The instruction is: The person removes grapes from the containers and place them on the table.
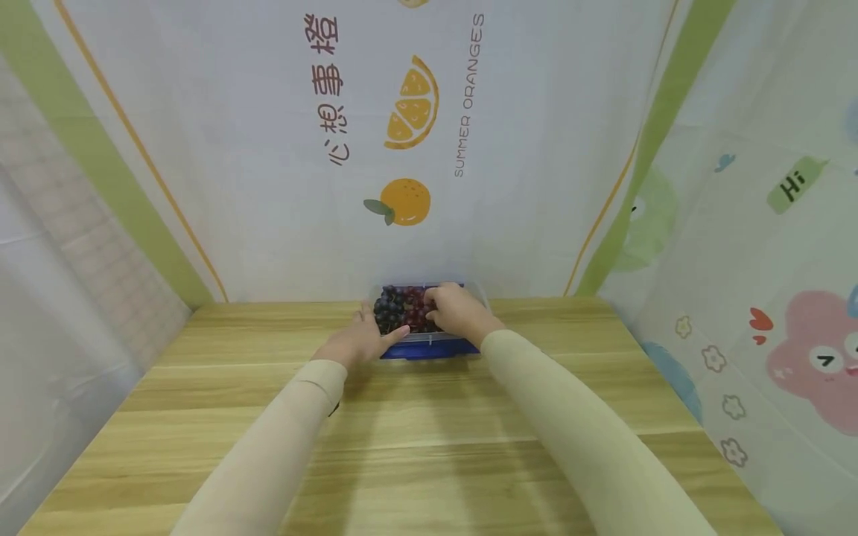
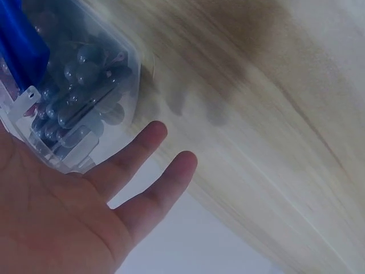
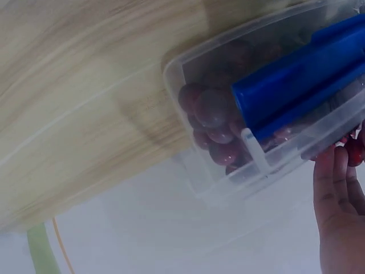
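On the bench (image 1: 402,447), the clear box (image 1: 432,337) with blue flaps (image 3: 302,80) contains dark grapes (image 1: 389,307) at left and red grapes (image 1: 417,311) at right, the left hand (image 1: 355,339) being spread against its left end and the right hand's (image 1: 459,309) fingers pinching the red grapes.

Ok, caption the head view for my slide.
Left hand at a plastic box, right hand on red grapes beside dark grapes.

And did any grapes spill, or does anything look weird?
Nothing stands out. The dark grapes and red grapes lie side by side in the clear box, which rests on the wooden table. I see no spilled ones, though the hands hide a little.
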The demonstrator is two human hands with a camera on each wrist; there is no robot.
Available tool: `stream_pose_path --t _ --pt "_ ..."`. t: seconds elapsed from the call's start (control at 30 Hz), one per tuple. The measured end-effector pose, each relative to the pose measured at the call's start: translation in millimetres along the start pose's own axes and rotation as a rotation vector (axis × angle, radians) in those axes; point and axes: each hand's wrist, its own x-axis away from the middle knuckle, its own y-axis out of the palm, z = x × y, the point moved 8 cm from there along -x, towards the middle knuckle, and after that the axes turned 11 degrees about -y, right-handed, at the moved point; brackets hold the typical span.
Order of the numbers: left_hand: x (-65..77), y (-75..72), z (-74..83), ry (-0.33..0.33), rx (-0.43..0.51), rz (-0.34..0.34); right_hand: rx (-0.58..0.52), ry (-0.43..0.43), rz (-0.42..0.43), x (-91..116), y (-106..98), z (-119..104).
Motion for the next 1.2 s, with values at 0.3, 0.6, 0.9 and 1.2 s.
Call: stream_pose_path --t 0.3,0.6,0.9,1.2 --pt "-2.0 0.6 -0.7 0.003 0.078 -0.064 0.047 -0.024 0.034 -4.9 -17.6 -9.0" --pt "-1.6 1.9 -1.7 0.003 0.054 -0.063 0.043 0.01 0.056 -6.3 -34.2 -9.6" --pt "0.1 2.0 -1.4 -0.008 0.06 -0.071 0.06 -0.004 0.126 -5.7 -61.9 -10.0" --pt "0.2 1.1 0.5 -0.009 0.064 -0.073 0.079 -0.03 0.141 -6.6 -82.9 -12.8"
